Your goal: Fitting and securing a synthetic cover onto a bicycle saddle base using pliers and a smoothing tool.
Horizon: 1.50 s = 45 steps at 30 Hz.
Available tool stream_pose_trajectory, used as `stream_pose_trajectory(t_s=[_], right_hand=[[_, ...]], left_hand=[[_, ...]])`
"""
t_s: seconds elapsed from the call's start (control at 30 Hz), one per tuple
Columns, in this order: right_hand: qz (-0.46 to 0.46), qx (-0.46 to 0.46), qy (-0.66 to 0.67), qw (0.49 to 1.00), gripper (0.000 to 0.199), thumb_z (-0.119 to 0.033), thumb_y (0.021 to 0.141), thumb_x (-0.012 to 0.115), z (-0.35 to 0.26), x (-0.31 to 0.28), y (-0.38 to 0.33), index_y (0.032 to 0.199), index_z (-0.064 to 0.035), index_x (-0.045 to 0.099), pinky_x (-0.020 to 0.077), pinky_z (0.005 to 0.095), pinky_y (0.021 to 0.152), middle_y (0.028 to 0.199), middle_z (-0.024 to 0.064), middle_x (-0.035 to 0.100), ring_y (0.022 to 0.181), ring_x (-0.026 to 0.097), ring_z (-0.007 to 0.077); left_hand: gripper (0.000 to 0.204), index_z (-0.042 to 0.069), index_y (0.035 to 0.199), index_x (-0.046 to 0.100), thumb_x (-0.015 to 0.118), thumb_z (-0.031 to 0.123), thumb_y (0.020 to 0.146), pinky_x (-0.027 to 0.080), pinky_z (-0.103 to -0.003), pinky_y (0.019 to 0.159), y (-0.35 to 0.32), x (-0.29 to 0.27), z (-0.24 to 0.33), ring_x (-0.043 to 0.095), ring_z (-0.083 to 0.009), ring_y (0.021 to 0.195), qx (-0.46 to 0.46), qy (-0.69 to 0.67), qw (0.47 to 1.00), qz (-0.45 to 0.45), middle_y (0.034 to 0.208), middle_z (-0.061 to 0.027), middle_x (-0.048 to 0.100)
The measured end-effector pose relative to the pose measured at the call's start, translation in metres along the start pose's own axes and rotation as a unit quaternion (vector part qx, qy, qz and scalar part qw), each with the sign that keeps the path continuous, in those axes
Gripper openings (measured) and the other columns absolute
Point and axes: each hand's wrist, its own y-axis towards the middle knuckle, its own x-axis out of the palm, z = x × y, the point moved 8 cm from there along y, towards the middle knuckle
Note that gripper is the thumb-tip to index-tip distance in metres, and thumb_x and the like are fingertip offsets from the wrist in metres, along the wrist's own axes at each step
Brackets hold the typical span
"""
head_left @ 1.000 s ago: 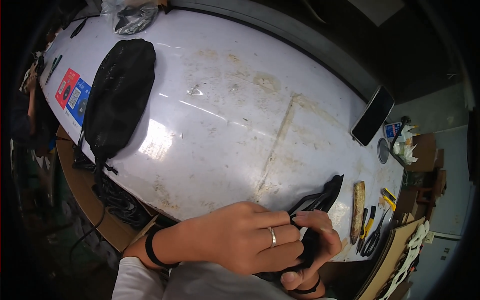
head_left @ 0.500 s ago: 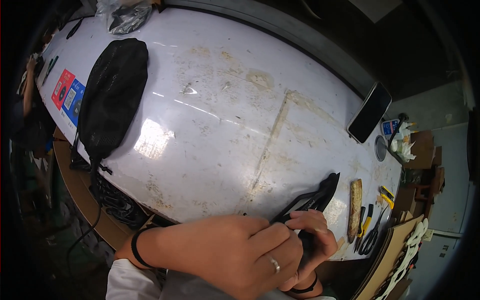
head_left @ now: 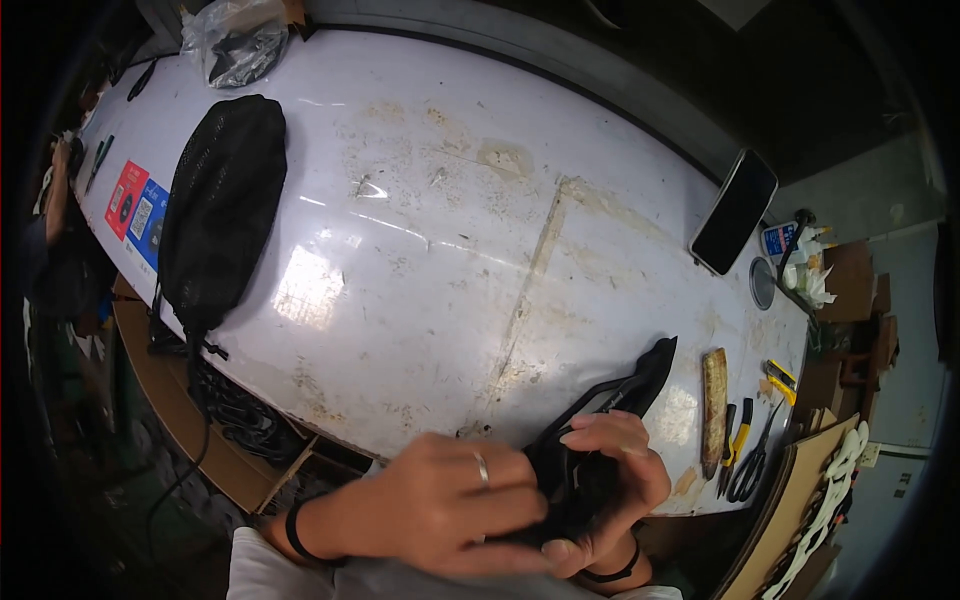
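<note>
A black, shiny, flat piece with a pointed far end and small pale lettering [head_left: 640, 385] lies along the front edge of the table. Its near part is bunched up in my right hand [head_left: 625, 480], whose thumb and fingers curl round it. My left hand [head_left: 450, 500], with a ring and a black wristband, is over the near side of the same black piece. Its fingers are bent and slightly blurred, and the fingertips are hidden, so what they pinch does not show. I cannot tell what kind of article the black piece is.
A black drawstring bag [head_left: 225, 210] lies at the left, near a clear plastic bag [head_left: 235, 45]. On the right are a phone [head_left: 735, 212], a worn stick [head_left: 713, 410], scissors [head_left: 750, 470] and a yellow cutter [head_left: 780, 380]. A cardboard box [head_left: 190, 440] stands below. Another person's arm [head_left: 57, 190] shows far left.
My left hand has drawn back to the left from my right hand, uncovering more of the black piece. My right hand stays round it. The view has shifted slightly.
</note>
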Motion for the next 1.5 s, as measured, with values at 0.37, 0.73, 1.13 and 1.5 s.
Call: stream_pose_trajectory(t_s=[0.37, 0.73, 1.13, 1.5], right_hand=[[-0.036, -0.012, -0.014, 0.999, 0.082, -0.06, 0.097, 0.064, -0.001, 0.004, 0.008, 0.15, -0.0045, 0.035, 0.0478, 0.0546, 0.1, 0.12, 0.0196, 0.068, 0.106, 0.068, 0.0336], [-0.039, -0.006, -0.021, 0.999, 0.086, -0.06, 0.095, 0.066, -0.001, 0.005, 0.009, 0.15, -0.0026, 0.035, 0.0464, 0.0545, 0.101, 0.122, 0.0193, 0.067, 0.11, 0.065, 0.035], [-0.043, 0.052, 0.023, 0.997, 0.087, -0.049, 0.078, 0.087, 0.001, 0.002, 0.015, 0.141, -0.0004, 0.053, 0.0431, 0.0552, 0.104, 0.124, 0.0165, 0.066, 0.115, 0.065, 0.0384], [-0.037, 0.039, 0.066, 0.996, 0.083, -0.038, 0.075, 0.092, -0.002, -0.002, 0.015, 0.141, -0.0084, 0.05, 0.042, 0.0524, 0.1, 0.122, 0.014, 0.068, 0.115, 0.066, 0.0378]], left_hand=[[0.039, 0.004, 0.09, 0.067, 0.088, 0.036, 0.093, 0.051, -0.035, 0.054, 0.008, 0.013, -0.001, 0.064, -0.0246, 0.063, -0.121, -0.015, 0.992, 0.032, 0.082, -0.0095, 0.062], [0.038, 0.007, 0.076, 0.063, 0.09, 0.029, 0.091, 0.05, -0.034, 0.05, 0.011, 0.012, 0.019, 0.057, -0.0227, 0.057, -0.07, 0.128, 0.989, 0.037, 0.07, -0.0066, 0.053], [0.017, 0.003, 0.088, 0.07, 0.077, 0.014, 0.098, 0.048, -0.037, 0.054, 0.018, 0.01, -0.002, 0.059, -0.0258, 0.062, -0.121, -0.044, 0.991, 0.023, 0.078, -0.0095, 0.058], [0.011, 0.0, 0.095, 0.074, 0.079, 0.009, 0.099, 0.047, -0.035, 0.059, -0.002, 0.021, -0.024, 0.061, -0.0232, 0.065, -0.15, -0.113, 0.977, 0.101, 0.081, -0.0091, 0.062]])
